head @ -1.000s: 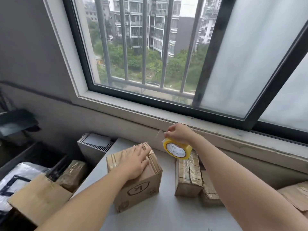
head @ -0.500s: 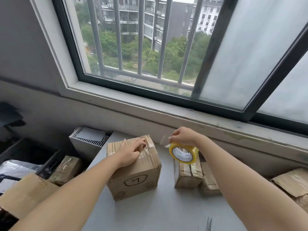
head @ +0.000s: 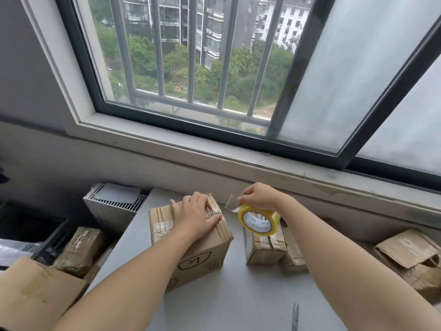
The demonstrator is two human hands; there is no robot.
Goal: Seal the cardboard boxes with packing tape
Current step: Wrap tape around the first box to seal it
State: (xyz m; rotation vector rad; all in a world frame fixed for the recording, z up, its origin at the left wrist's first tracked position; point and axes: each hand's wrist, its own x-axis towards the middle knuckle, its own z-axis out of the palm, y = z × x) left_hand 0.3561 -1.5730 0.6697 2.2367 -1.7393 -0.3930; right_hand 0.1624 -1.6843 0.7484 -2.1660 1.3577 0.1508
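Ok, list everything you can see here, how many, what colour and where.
Barred window: one, dark frame, top of view.
Flat grey table: one, grey, below the window.
Brown cardboard box with a hexagon logo: one, brown, on the table.
Small tape-wrapped cardboard boxes: at least two, brown, right of the logo box.
Roll of clear packing tape with a yellow core: one, clear, held above the small boxes.
Torn flattened cardboard: one heap, brown, far right.
White vented unit: one, white, behind the table's left corner.
Tape-wrapped brown parcel: one, brown, left of the table.
Plain cardboard box: one, brown, bottom left.
Left hand: one, flat on the logo box.
Right hand: one, grips the tape roll.
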